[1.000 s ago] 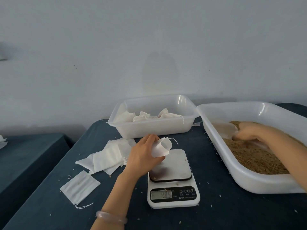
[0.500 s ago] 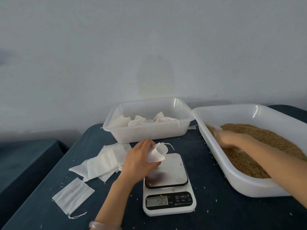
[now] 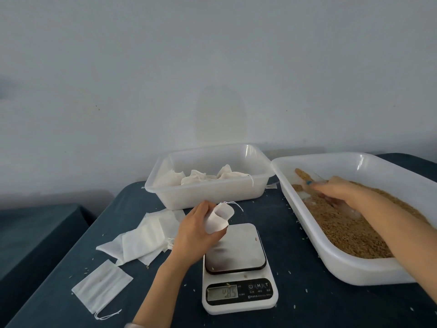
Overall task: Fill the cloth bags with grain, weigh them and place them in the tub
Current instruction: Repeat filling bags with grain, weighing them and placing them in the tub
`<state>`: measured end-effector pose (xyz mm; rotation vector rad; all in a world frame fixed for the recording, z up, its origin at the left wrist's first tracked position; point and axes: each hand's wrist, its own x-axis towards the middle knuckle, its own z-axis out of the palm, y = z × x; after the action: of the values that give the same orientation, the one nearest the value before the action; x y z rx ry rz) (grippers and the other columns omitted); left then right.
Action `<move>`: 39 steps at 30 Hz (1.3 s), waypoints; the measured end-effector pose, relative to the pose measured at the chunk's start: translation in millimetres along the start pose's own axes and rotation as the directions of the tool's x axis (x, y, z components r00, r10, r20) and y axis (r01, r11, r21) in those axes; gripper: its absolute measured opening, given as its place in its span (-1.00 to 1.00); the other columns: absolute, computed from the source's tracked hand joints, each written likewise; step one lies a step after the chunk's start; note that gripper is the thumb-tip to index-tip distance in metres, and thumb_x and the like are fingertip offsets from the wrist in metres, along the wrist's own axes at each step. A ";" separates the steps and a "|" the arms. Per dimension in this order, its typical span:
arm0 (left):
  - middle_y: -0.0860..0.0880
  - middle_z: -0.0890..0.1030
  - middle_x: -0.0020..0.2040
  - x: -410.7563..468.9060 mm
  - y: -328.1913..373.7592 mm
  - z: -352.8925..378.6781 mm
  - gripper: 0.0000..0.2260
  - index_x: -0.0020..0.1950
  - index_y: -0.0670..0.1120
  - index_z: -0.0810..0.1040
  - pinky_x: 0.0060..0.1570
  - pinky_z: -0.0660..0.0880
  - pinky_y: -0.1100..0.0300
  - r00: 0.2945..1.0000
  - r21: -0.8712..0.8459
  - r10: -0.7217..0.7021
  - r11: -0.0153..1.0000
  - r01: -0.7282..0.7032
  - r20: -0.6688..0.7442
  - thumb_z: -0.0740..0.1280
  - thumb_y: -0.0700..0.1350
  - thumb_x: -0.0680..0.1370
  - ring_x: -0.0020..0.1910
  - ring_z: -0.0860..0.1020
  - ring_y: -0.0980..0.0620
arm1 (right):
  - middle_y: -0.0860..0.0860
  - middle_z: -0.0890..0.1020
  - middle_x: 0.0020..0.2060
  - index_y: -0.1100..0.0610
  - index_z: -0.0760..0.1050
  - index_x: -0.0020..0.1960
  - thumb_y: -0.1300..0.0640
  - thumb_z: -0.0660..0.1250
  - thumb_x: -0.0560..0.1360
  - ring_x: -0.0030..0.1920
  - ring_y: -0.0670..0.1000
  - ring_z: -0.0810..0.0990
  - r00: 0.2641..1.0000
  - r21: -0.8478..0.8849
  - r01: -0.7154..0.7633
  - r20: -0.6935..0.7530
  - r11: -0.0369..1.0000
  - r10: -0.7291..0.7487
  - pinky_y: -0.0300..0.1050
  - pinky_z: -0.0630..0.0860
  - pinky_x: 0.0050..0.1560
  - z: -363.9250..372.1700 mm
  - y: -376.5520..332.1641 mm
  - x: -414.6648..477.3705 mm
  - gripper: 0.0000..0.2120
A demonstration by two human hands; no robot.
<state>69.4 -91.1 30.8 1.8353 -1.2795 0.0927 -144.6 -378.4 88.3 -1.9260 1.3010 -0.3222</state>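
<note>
Dark tabletop, left hand grip closed round cloth bag, right hand grasping scoop in grain

Dark blue-teal tablecloth, speckled with pale stray grains. Scale: white body, brushed silver platter with black rim, black control strip, grey display. Left of scale: plain white empty cloth bags, white drawstrings. Behind scale: translucent white tub with off-white filled bags. Right of scale: white tray of golden-brown grain. Bag in left hand white. Teal nail polish on right hand. Wall pale grey.
</note>
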 end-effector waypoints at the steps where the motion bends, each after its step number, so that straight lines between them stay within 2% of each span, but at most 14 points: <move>1: 0.18 0.57 -0.13 0.0 1.6 -0.5 -0.76 -0.03 0.10 0.44 -0.21 0.43 0.29 1.000 -0.044 -0.016 0.999 0.016 -0.007 0.43 0.03 0.38 -0.11 0.53 0.14 | 0.10 0.53 -0.33 0.24 0.45 -0.16 -0.12 0.33 0.55 -0.32 0.05 0.49 1.000 0.010 0.013 -0.023 1.000 -0.012 -0.13 0.40 -0.32 -2.2 0.6 0.7 -0.60; 4: 0.15 0.60 -0.13 0.0 5.8 -2.4 -0.77 0.00 0.12 0.48 -0.19 0.50 0.23 0.998 -0.152 -0.059 0.987 0.055 -0.017 0.37 0.06 0.38 -0.13 0.56 0.11 | 0.04 0.55 -0.43 0.25 0.53 -0.15 -0.05 0.32 0.57 -0.43 0.01 0.45 0.993 -0.040 0.108 -0.043 0.993 -0.110 -0.13 0.40 -0.34 -6.1 -1.5 0.5 -0.66; 7: 0.15 0.61 -0.11 0.2 8.1 -4.5 -0.77 0.01 0.18 0.48 -0.24 0.49 0.32 0.995 -0.233 -0.099 0.968 0.097 0.003 0.37 0.05 0.38 -0.17 0.55 0.14 | -0.01 0.66 -0.25 0.14 0.45 0.13 0.00 0.32 0.57 -0.43 -0.04 0.48 0.967 -0.096 0.246 -0.038 0.964 -0.251 -0.18 0.39 -0.40 -7.8 -9.0 -7.0 -0.76; 11: 0.20 0.60 -0.10 0.8 6.2 -7.1 -0.75 -0.02 0.25 0.45 -0.26 0.50 0.36 0.987 -0.268 -0.157 0.950 0.162 0.038 0.39 0.01 0.37 -0.17 0.54 0.20 | -0.06 0.61 -0.09 -0.03 0.51 0.24 -0.04 0.32 0.57 -0.42 -0.09 0.54 0.883 -0.221 0.452 -0.023 0.864 -0.468 -0.27 0.36 -0.42 -8.5 -22.6 -21.1 -0.73; 13: 0.22 0.59 -0.10 1.3 3.1 -7.9 -0.75 -0.01 0.22 0.45 -0.27 0.49 0.37 0.981 -0.254 -0.187 0.948 0.193 0.049 0.40 0.00 0.39 -0.15 0.54 0.21 | -0.08 0.61 0.01 -0.09 0.54 0.25 -0.06 0.34 0.54 -0.43 -0.12 0.55 0.830 -0.164 0.553 0.026 0.817 -0.556 -0.27 0.41 -0.36 -5.6 -32.5 -30.5 -0.71; 17: 0.26 0.56 -0.10 2.2 -1.6 -7.4 -0.73 0.01 0.18 0.42 -0.29 0.47 0.37 0.973 -0.197 -0.224 0.953 0.231 0.056 0.45 -0.08 0.45 -0.14 0.53 0.24 | -0.08 0.59 -0.10 -0.21 0.57 0.20 -0.03 0.45 0.42 -0.40 -0.10 0.55 0.744 0.016 0.653 0.170 0.757 -0.646 -0.23 0.53 -0.29 4.3 -49.5 -56.1 -0.65; 20: 0.29 0.55 -0.12 2.7 -0.5 -6.7 -0.73 0.00 0.19 0.41 -0.25 0.48 0.28 0.970 -0.203 -0.240 0.948 0.245 0.048 0.45 -0.05 0.44 -0.17 0.53 0.24 | -0.10 0.59 -0.11 -0.30 0.57 0.15 -0.23 0.46 0.25 -0.32 -0.09 0.62 0.693 0.042 0.688 0.259 0.724 -0.673 -0.14 0.60 -0.23 11.0 -56.6 -74.1 -0.54; 22: 0.29 0.55 -0.12 2.9 0.4 -7.1 -0.73 0.00 0.19 0.41 -0.23 0.51 0.22 0.970 -0.217 -0.240 0.945 0.244 0.045 0.43 -0.02 0.41 -0.17 0.53 0.23 | -0.20 0.61 -0.11 -0.37 0.54 0.14 -0.36 0.38 0.16 -0.25 -0.02 0.66 0.675 -0.020 0.714 0.288 0.700 -0.680 -0.02 0.63 -0.12 13.5 -57.1 -78.4 -0.46; 24: 0.28 0.55 -0.10 2.7 1.3 -7.8 -0.72 0.01 0.18 0.40 -0.21 0.51 0.22 0.972 -0.231 -0.229 0.944 0.234 0.049 0.43 -0.01 0.40 -0.15 0.53 0.23 | -0.27 0.62 -0.08 -0.44 0.49 0.13 -0.39 0.31 0.16 -0.25 -0.08 0.67 0.661 -0.084 0.736 0.300 0.671 -0.688 0.03 0.62 -0.06 14.2 -56.3 -79.2 -0.47; 27: 0.28 0.56 -0.09 2.2 2.6 -8.5 -0.70 0.02 0.19 0.40 -0.22 0.52 0.31 0.977 -0.233 -0.204 0.949 0.214 0.064 0.45 -0.04 0.42 -0.12 0.54 0.24 | -0.40 0.58 0.03 -0.62 0.39 0.06 -0.50 0.21 0.13 -0.13 -0.31 0.61 0.644 -0.165 0.761 0.298 0.627 -0.704 -0.13 0.55 -0.05 12.3 -55.7 -80.0 -0.53; 29: 0.28 0.55 -0.09 1.5 2.9 -8.8 -0.69 0.02 0.18 0.40 -0.24 0.50 0.38 0.981 -0.234 -0.179 0.954 0.190 0.069 0.46 -0.05 0.42 -0.13 0.53 0.24 | -0.52 0.52 -0.01 -0.70 0.31 0.01 -0.57 0.15 0.12 -0.05 -0.46 0.51 0.635 -0.250 0.772 0.300 0.584 -0.712 -0.29 0.41 -0.10 10.5 -57.9 -81.1 -0.55; 31: 0.29 0.55 -0.07 1.0 3.2 -8.8 -0.69 0.03 0.18 0.41 -0.23 0.48 0.41 0.985 -0.238 -0.155 0.956 0.170 0.079 0.47 -0.04 0.42 -0.11 0.54 0.24 | -0.50 0.52 -0.01 -0.69 0.28 0.03 -0.59 0.13 0.14 -0.04 -0.46 0.47 0.621 -0.323 0.781 0.309 0.535 -0.720 -0.34 0.35 -0.12 9.6 -61.3 -80.9 -0.56; 34: 0.26 0.56 -0.06 0.7 5.6 -7.3 -0.65 0.05 0.15 0.41 -0.21 0.49 0.37 0.987 -0.238 -0.126 0.960 0.145 0.095 0.45 0.11 0.35 -0.09 0.55 0.20 | -0.44 0.55 -0.01 -0.63 0.30 0.06 -0.56 0.11 0.15 0.01 -0.37 0.50 0.593 -0.379 0.796 0.326 0.473 -0.737 -0.29 0.40 -0.05 9.5 -67.2 -80.3 -0.54; 39: 0.26 0.60 -0.04 -0.4 6.7 -5.2 -0.64 0.06 0.19 0.42 -0.17 0.52 0.33 0.988 -0.208 -0.087 0.972 0.112 0.126 0.41 0.19 0.32 -0.06 0.57 0.19 | -0.40 0.52 -0.14 -0.42 0.45 0.23 -0.48 0.08 0.22 -0.08 -0.32 0.46 0.518 -0.514 0.798 0.319 0.315 -0.793 -0.32 0.32 -0.12 11.0 -81.0 -81.5 -0.40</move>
<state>66.0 -87.9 37.9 1.7342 -1.2223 -0.2026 -119.7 -288.0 155.5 -3.0813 0.2555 -0.3953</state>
